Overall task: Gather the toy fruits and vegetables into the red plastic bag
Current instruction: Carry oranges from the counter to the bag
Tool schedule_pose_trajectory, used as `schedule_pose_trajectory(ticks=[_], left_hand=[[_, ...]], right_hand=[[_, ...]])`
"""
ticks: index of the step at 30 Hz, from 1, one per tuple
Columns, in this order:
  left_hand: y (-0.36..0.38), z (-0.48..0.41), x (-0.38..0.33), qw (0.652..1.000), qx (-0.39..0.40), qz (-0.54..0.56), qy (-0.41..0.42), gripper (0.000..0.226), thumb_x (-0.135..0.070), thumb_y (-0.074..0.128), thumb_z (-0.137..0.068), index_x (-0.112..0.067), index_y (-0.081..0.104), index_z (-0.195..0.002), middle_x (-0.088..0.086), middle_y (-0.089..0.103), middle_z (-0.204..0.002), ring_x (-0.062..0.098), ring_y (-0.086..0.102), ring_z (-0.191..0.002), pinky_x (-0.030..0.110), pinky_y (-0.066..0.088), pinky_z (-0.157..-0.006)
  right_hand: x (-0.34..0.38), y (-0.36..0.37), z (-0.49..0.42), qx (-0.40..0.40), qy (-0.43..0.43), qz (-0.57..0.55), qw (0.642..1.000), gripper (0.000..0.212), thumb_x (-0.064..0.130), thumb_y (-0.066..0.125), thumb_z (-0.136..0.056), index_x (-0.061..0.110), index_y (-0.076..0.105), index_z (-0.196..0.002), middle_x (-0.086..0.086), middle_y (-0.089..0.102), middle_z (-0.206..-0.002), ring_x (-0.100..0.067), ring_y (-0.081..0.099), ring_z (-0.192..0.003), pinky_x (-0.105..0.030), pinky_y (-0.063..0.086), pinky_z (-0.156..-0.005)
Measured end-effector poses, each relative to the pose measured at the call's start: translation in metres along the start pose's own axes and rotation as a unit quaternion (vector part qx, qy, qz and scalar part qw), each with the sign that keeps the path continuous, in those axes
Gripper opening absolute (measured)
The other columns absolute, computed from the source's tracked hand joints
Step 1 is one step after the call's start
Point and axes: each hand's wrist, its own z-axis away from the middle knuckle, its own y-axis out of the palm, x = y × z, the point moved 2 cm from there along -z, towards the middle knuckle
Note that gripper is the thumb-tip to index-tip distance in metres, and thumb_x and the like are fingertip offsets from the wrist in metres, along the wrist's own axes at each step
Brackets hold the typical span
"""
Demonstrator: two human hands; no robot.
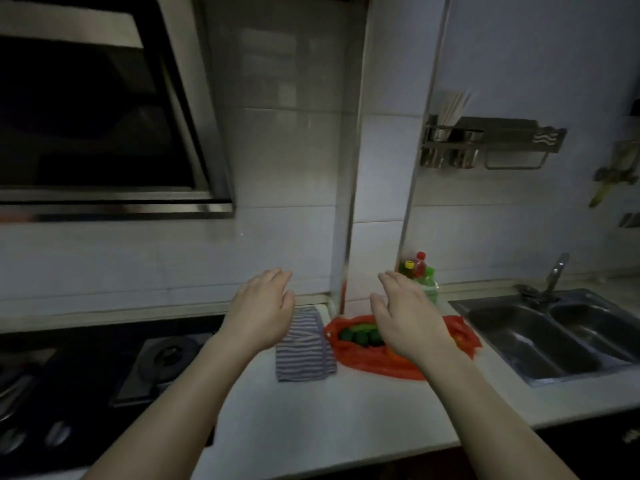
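Head view: dim kitchen, both arms stretched out over a pale worktop (346, 420), picture a little smeared.
Far left: dark gas hob (162, 358) sunk into the worktop's left end, a black extractor hood (97, 109) above it.
Left hand (258, 308): flat, fingers loosely spread, grasping nothing, raised near the back edge just right of the hob.
Cloth: grey-and-white striped fabric cloth (304, 348) lying flat at the back of the worktop, partly under the left hand and touching the bag's left side.
Bag: red plastic bag (367, 362) slumped open near the back edge, between cloth and sink.
Contents: dark green toy vegetables (360, 336) already sit in its mouth; more may lie under the right hand, hidden.
Right hand (407, 322): palm down, fingers relaxed and empty, hovering over the bag's right half.
Right end: steel double sink (540, 341) just beside the bag, small coloured-cap bottles (419, 271) in the back corner behind it.
Step, as I read it: nothing loose shows on the worktop, so the gathering looks close to done; what's left is likely catching the rim or handles.
Doing it well: pinch the rim on both sides and lift evenly, or the soft plastic will sag and spill the greens.
Room: front half of the worktop is open for drawing the bag forward; sink lip on the right and cloth on the left crowd it, so straight up or toward the front edge is safest.
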Motion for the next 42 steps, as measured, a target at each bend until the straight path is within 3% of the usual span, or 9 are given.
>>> schedule_pose_trajectory(ticks=[4,12,17,21,27,31,36,39,42], left_hand=[[-0.025,0.031,0.057,0.999,-0.013,-0.021,-0.046,0.047,-0.031,0.036,-0.099,-0.013,0.044,-0.142,0.005,0.045,-0.147,0.023,0.041,-0.133,0.035,0.031,-0.112],[-0.058,0.06,0.162,0.988,-0.045,-0.062,-0.136,0.05,-0.031,0.034,-0.094,-0.013,0.049,-0.138,0.005,0.05,-0.143,0.022,0.045,-0.132,0.034,0.033,-0.113],[-0.071,0.061,0.221,0.977,-0.053,-0.084,-0.19,0.045,-0.028,0.041,-0.099,-0.013,0.048,-0.14,0.006,0.049,-0.145,0.02,0.041,-0.135,0.032,0.029,-0.114],[-0.085,0.055,0.269,0.966,-0.054,-0.094,-0.236,0.046,-0.03,0.039,-0.1,-0.015,0.045,-0.143,0.006,0.044,-0.148,0.019,0.037,-0.138,0.03,0.026,-0.115],[-0.107,0.064,0.331,0.945,-0.059,-0.104,-0.306,0.052,-0.039,0.033,-0.098,-0.017,0.045,-0.143,0.006,0.044,-0.148,0.019,0.038,-0.137,0.039,0.031,-0.115],[-0.122,0.086,0.365,0.931,-0.077,-0.118,-0.336,0.046,-0.033,0.039,-0.1,-0.013,0.048,-0.141,0.007,0.045,-0.148,0.021,0.039,-0.137,0.031,0.026,-0.114],[-0.15,0.123,0.411,0.919,-0.098,-0.121,-0.361,0.043,-0.031,0.039,-0.101,-0.017,0.05,-0.139,0.002,0.05,-0.142,0.021,0.044,-0.13,0.034,0.035,-0.108],[-0.172,0.155,0.439,0.91,-0.111,-0.121,-0.381,0.04,-0.028,0.041,-0.101,-0.014,0.052,-0.136,0.006,0.052,-0.139,0.025,0.045,-0.128,0.033,0.034,-0.105],[-0.197,0.195,0.475,0.902,-0.118,-0.128,-0.396,0.04,-0.029,0.04,-0.101,-0.014,0.051,-0.136,0.009,0.05,-0.141,0.025,0.042,-0.131,0.033,0.032,-0.107]], right_hand=[[0.057,0.033,-0.009,0.022,-0.043,-0.021,0.999,0.048,0.034,0.038,-0.098,0.01,0.043,-0.139,-0.009,0.045,-0.143,-0.023,0.037,-0.132,-0.031,0.027,-0.109],[0.154,0.103,-0.052,0.08,-0.142,-0.058,0.985,0.052,0.035,0.036,-0.099,0.009,0.035,-0.145,-0.007,0.037,-0.15,-0.021,0.03,-0.137,-0.029,0.02,-0.113],[0.21,0.15,-0.091,0.076,-0.206,-0.072,0.973,0.046,0.029,0.041,-0.099,0.004,0.045,-0.137,-0.013,0.047,-0.141,-0.027,0.04,-0.131,-0.031,0.025,-0.11],[0.255,0.188,-0.125,0.091,-0.236,-0.106,0.962,0.048,0.031,0.038,-0.099,0.006,0.043,-0.139,-0.011,0.045,-0.143,-0.025,0.038,-0.132,-0.032,0.026,-0.11],[0.326,0.236,-0.159,0.128,-0.301,-0.145,0.934,0.047,0.033,0.034,-0.1,0.008,0.043,-0.139,-0.009,0.045,-0.142,-0.023,0.038,-0.131,-0.03,0.027,-0.109],[0.374,0.259,-0.16,0.146,-0.343,-0.155,0.915,0.046,0.031,0.037,-0.1,0.006,0.044,-0.139,-0.011,0.046,-0.141,-0.024,0.039,-0.129,-0.03,0.024,-0.11],[0.445,0.271,-0.152,0.14,-0.381,-0.167,0.899,0.048,0.033,0.034,-0.099,0.004,0.046,-0.136,-0.013,0.049,-0.138,-0.026,0.043,-0.127,-0.033,0.027,-0.11],[0.497,0.28,-0.136,0.133,-0.402,-0.167,0.89,0.057,0.039,0.028,-0.094,0.004,0.05,-0.134,-0.013,0.052,-0.135,-0.027,0.045,-0.126,-0.034,0.031,-0.11],[0.553,0.287,-0.113,0.134,-0.419,-0.166,0.883,0.054,0.037,0.033,-0.093,0.004,0.052,-0.132,-0.013,0.054,-0.134,-0.026,0.047,-0.125,-0.034,0.033,-0.108]])
